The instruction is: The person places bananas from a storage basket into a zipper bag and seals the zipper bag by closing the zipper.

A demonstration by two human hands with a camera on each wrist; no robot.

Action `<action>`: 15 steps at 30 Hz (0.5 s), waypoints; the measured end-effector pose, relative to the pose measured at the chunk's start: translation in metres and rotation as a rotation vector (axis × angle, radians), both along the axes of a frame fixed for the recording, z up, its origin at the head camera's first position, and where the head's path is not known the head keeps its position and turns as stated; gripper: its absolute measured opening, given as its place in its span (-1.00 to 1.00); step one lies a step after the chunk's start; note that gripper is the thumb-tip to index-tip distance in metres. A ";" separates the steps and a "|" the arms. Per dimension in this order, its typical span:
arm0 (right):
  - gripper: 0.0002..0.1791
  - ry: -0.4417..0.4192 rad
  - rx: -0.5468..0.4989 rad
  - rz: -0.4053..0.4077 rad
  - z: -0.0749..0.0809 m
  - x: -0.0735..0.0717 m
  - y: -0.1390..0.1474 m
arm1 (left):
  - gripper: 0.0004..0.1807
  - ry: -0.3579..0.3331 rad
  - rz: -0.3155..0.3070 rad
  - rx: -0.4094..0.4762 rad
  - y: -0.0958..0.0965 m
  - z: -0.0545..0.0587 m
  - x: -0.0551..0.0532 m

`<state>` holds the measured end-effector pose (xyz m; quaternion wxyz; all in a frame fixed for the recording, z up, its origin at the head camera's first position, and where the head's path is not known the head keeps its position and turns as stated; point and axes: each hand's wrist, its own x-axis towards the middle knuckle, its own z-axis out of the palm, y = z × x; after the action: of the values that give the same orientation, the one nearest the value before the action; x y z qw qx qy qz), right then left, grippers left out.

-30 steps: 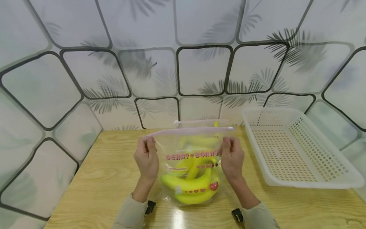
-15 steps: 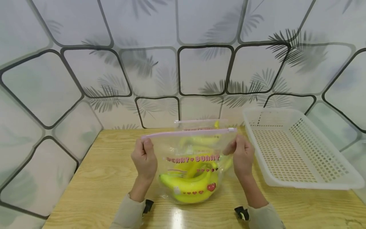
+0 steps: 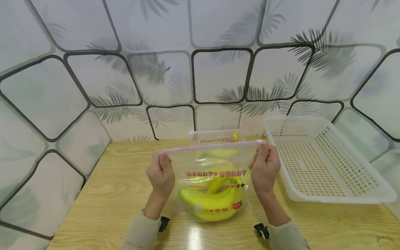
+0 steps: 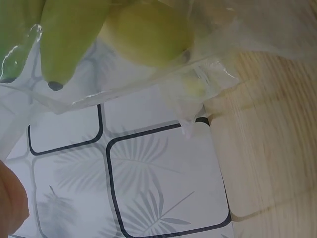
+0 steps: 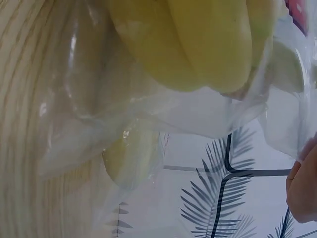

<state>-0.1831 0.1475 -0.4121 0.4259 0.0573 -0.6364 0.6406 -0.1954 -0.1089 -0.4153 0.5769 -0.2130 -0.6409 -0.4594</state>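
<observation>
A clear zip bag point(image 3: 200, 173) with pink "Berry Bunny" lettering is held up in the head view. Yellow bananas point(image 3: 206, 205) fill its lower part; in the left wrist view the greenish bananas point(image 4: 74, 34) show through the plastic. My left hand point(image 3: 160, 175) grips the bag's upper left corner, thumb toward me. The upper right corner is pinched by my right hand point(image 3: 265, 169). Between them the pink zip strip point(image 3: 212, 146) is stretched taut, rising slightly to the right, with its pale slider point(image 3: 260, 141) at the right end. Fingers behind the plastic are partly hidden.
A second printed zip bag point(image 3: 218, 135) with yellow fruit stands behind, against the patterned backdrop point(image 3: 168, 80). To the right is a white perforated plastic basket point(image 3: 295, 199). Everything rests on a light wooden table point(image 3: 103, 201).
My right hand has moved right and up to the bag's top corner, pulling the zip edge wider and tilting it. The left hand keeps its grip almost in place.
</observation>
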 end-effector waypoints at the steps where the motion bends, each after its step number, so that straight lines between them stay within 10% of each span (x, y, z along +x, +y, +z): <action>1: -0.64 0.013 0.007 -0.016 0.000 0.000 0.000 | -0.46 0.003 0.001 0.002 0.000 0.000 0.000; 9: -0.63 0.099 0.028 -0.009 0.000 -0.001 -0.002 | -0.47 -0.039 -0.014 0.015 -0.006 0.002 0.000; 15: -0.63 0.143 -0.001 0.116 0.005 0.000 0.003 | -0.52 -0.066 -0.171 -0.006 -0.011 0.003 0.001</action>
<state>-0.1830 0.1509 -0.4071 0.4326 0.1394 -0.5997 0.6586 -0.1943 -0.1199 -0.4121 0.5137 -0.2533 -0.6404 -0.5117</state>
